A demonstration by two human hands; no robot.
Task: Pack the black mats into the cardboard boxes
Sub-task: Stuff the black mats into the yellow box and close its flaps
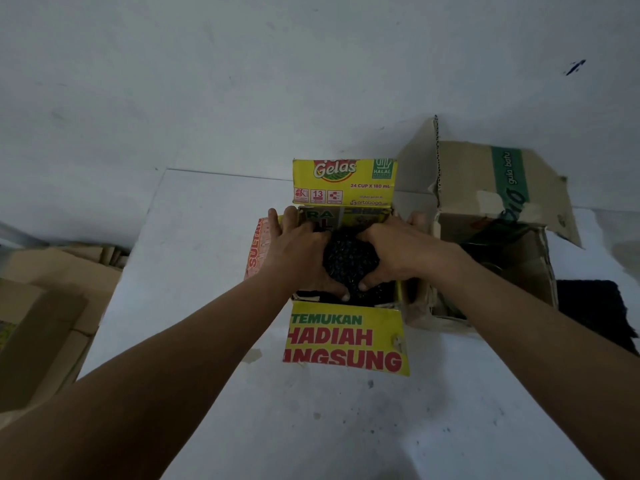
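black and knobbly, the rolled mat (349,261) sits in the mouth of the yellow box (343,181), directly between both hands. the left hand (298,252) is on its left flank and the right hand (398,254) on its right, so neither is nearer. both grip it: thumbs hook round the end closest to the person and fingers curl over the top, the left ones reaching toward the box's far left corner. the bundle seems to run lengthwise from the near flap (346,341) toward the box's far wall — near end pointing back at the person — resting on darker mat inside. the coming move probably goes straight down from the palms. a spare mat (595,310) lies at the surface's right edge, beside the brown box (502,209).
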